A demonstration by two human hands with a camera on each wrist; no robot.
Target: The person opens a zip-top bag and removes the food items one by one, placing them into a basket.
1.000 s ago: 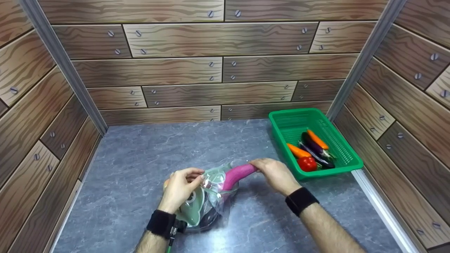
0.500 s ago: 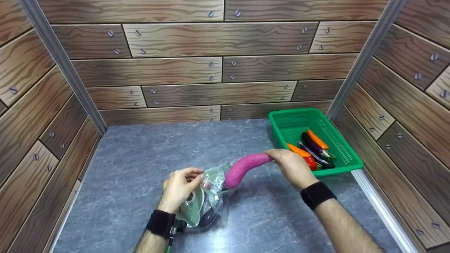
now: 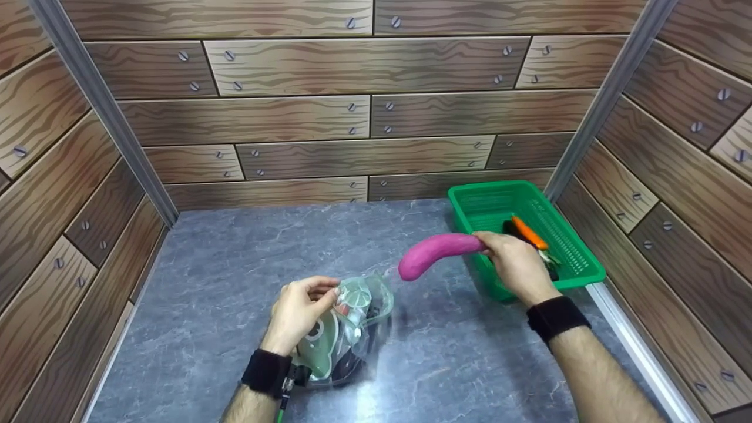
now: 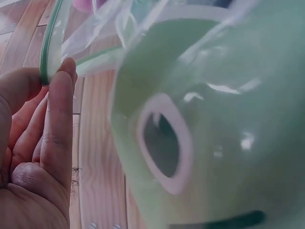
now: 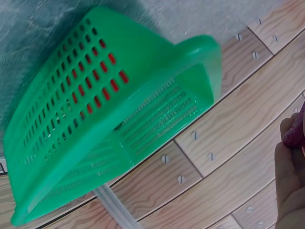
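Note:
In the head view, my left hand pinches the top edge of a clear zip bag with a green cartoon face printed on it. The left wrist view shows the green zip strip between thumb and fingers. The bag's mouth gapes to the right; dark and reddish items inside are hard to make out. My right hand grips the narrow end of a long, curved pink sweet potato, held in the air between bag and basket. Only its tip shows in the right wrist view.
A green plastic basket stands at the back right, with a carrot and dark eggplants partly hidden by my right hand. Red shows through its side holes in the right wrist view. Wood-patterned walls enclose the grey tabletop.
The sweet potato has come out of the bag's mouth and moved up and right with my right hand, towards the basket. My left hand has stayed at the bag.

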